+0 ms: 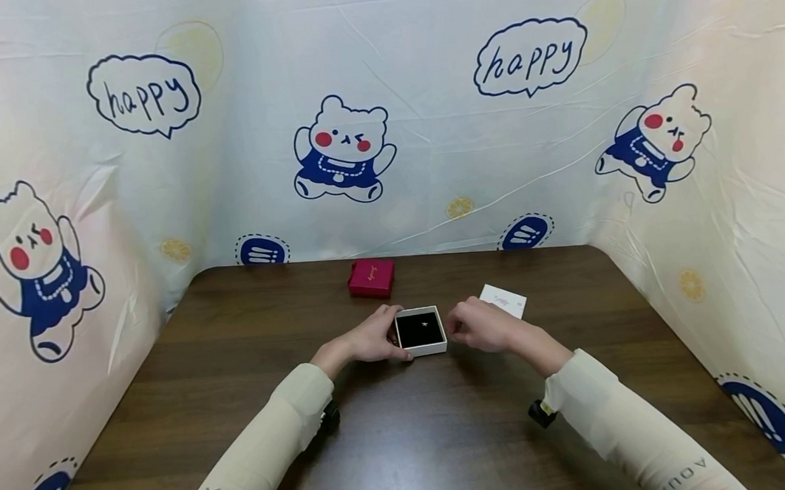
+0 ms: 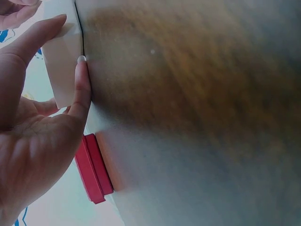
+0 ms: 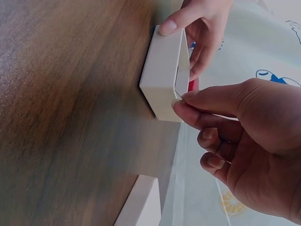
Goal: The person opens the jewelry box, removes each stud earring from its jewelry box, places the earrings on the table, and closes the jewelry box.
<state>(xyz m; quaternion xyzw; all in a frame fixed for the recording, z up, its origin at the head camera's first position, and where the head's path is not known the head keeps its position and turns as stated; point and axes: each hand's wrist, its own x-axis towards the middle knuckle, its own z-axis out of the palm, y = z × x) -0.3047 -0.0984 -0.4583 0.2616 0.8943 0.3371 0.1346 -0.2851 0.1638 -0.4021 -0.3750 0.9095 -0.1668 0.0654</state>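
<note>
A small white jewelry box (image 1: pixel 446 340) lies with its open side up on the table; a black insert (image 1: pixel 413 333) fills it. On the insert sits a tiny shiny star-like piece (image 1: pixel 425 324). My left hand (image 1: pixel 375 336) holds the box at its left side, thumb on the near wall (image 3: pixel 162 61). Just off the box's right edge is my right hand (image 1: pixel 479 325). Its thumb and index finger pinch a thin strand (image 3: pixel 178 95) at the rim, the other fingers curled. The strand is too fine to tell its kind.
Behind the box stands a dark red box (image 1: pixel 371 278) with gold writing. A white lid (image 1: pixel 504 300) with pink writing lies beyond my right hand. The brown wooden table (image 1: pixel 402 437) ends at a printed curtain (image 1: pixel 426 125) at the back and sides.
</note>
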